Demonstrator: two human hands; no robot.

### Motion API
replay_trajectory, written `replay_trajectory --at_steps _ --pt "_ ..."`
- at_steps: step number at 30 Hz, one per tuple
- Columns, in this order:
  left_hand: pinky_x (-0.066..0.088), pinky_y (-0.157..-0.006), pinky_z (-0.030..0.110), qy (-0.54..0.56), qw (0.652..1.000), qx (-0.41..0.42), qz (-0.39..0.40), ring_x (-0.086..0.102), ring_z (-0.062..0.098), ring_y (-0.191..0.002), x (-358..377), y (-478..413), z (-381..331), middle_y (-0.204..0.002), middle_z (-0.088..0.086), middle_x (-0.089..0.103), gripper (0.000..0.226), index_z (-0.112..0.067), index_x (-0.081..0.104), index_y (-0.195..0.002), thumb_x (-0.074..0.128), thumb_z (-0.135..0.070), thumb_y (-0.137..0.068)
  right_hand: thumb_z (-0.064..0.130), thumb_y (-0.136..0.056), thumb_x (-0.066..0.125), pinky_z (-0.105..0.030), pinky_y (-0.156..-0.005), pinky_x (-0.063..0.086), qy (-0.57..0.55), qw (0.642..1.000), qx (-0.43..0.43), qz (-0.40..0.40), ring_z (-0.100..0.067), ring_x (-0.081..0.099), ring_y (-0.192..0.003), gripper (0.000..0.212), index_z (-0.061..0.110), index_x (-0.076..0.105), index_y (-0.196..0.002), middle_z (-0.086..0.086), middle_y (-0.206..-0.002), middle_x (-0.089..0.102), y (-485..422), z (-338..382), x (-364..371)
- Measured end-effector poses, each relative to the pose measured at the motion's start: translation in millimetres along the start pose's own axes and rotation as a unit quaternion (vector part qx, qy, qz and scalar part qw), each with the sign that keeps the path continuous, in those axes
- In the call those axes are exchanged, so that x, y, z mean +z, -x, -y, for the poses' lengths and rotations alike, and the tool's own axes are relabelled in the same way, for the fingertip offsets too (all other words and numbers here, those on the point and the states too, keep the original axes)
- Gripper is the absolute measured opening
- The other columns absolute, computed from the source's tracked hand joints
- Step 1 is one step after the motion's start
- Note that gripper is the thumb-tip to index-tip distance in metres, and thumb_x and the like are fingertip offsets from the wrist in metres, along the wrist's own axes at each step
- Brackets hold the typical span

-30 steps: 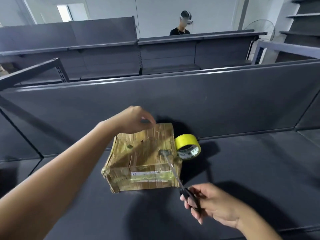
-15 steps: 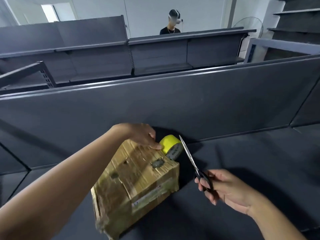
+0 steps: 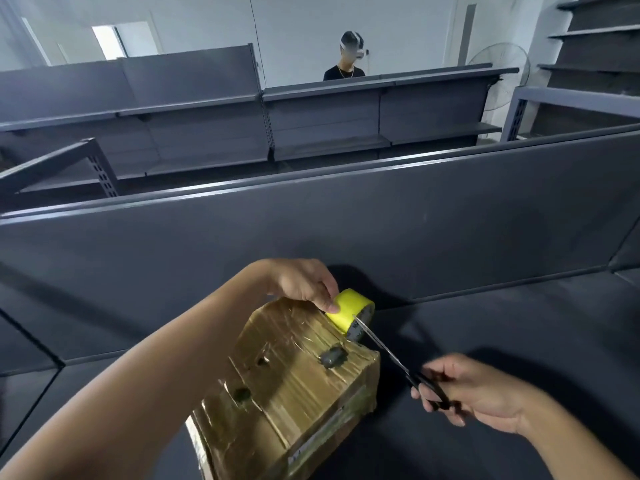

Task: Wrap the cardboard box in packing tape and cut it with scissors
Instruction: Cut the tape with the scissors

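Cardboard box (image 3: 287,386), closed and covered in glossy brown tape, is seen lying on a dark shelf deck (image 3: 519,341), turned so that one corner points toward the camera. Its flaps are sealed, so nothing can be told of what is inside; a few dark torn spots are seen on its top face.

From the left of the box a bare forearm is stretched diagonally across its top. The left hand (image 3: 304,284) is held at the box's far corner, knuckles up, with the fingers curled down and the thumb tip pressed on the yellow tape roll (image 3: 349,308), which is gripped there. The roll is seen on edge, touching the box's far corner, in front of the grey back panel (image 3: 346,237).

Just right of the box, the scissors (image 3: 391,358) are pointed up and left, the blades drawn narrow and the tip met with the roll's side face. Their black handles are gripped in the right hand (image 3: 485,393), fingers curled through and around them, held near the box's right edge and clear of the deck.

Far behind the box, past the panel, another person (image 3: 346,64) is seen standing.
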State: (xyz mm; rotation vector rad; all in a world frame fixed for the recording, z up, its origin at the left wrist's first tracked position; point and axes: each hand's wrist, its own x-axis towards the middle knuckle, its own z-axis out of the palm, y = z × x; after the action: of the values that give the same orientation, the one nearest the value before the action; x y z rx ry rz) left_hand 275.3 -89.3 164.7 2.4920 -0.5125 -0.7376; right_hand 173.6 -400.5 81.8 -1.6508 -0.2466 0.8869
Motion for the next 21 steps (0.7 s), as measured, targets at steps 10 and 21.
replay_trajectory --at_steps 10,21 --pt "0.046 -0.075 0.011 0.078 0.992 0.068 -0.077 0.06 -0.007 -0.074 16 0 16 -0.084 -0.017 0.067 0.008 -0.027 0.07 -0.097 0.076 -0.028 -0.092 0.061 -0.059 0.09 -0.019 -0.037 0.019 0.01 0.998 0.029 0.05 -0.007 0.033 -0.045 0.065 0.004 0.067 -0.079 -0.011 -0.066 0.056 -2 12 -15" --pt "0.044 -0.076 0.019 0.086 0.987 0.077 -0.111 0.058 -0.003 -0.074 21 -1 20 -0.082 -0.017 0.065 0.008 -0.028 0.068 -0.096 0.075 -0.031 -0.093 0.06 -0.059 0.091 -0.022 -0.037 0.013 0.023 0.997 0.039 0.066 -0.008 0.026 -0.042 0.064 0.002 0.067 -0.073 -0.015 -0.062 0.053 -9 22 -26"
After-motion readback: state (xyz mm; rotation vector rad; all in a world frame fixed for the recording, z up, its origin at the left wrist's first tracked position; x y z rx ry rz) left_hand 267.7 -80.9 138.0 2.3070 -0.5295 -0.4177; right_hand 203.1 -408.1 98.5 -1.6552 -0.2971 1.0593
